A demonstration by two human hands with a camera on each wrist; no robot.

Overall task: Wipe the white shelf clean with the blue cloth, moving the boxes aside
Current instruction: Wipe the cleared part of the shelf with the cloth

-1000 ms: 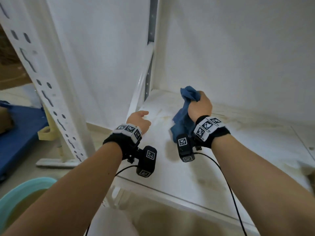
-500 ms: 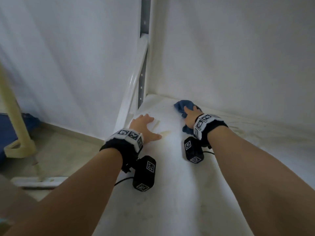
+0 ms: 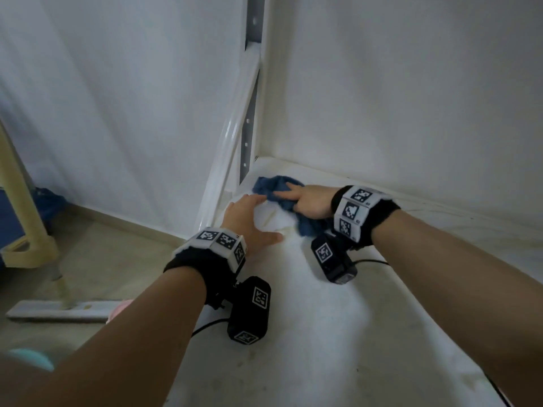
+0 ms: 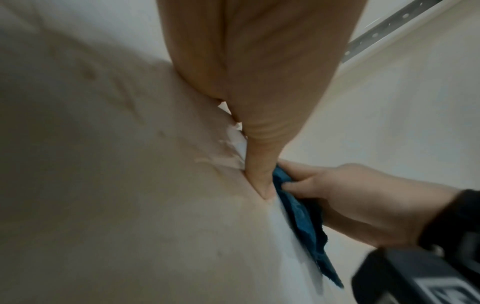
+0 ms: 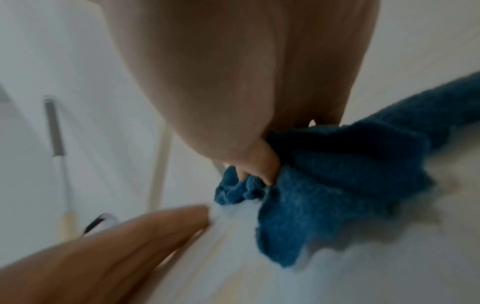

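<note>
The white shelf (image 3: 323,333) is stained and runs to a back left corner. No boxes show in any view. My right hand (image 3: 311,201) lies on the bunched blue cloth (image 3: 273,185) near that corner, its fingers curled into the fabric. The right wrist view shows those fingers (image 5: 262,164) dug into the cloth (image 5: 337,185). My left hand (image 3: 249,215) rests flat on the shelf just left of the cloth, fingers straight. In the left wrist view its thumb (image 4: 259,181) almost touches the cloth (image 4: 303,222) and the right hand (image 4: 363,205).
A grey perforated upright (image 3: 249,113) and a slanting white rail (image 3: 229,142) bound the shelf's left side. White walls close the back. Off the left edge is floor (image 3: 102,259) with a cream plastic leg (image 3: 23,201), a white bar (image 3: 58,311) and a teal basin (image 3: 32,358).
My right hand brought the cloth down from mid-air onto the shelf and slid it toward the back left corner. My left hand came down flat on the shelf and moved forward.
</note>
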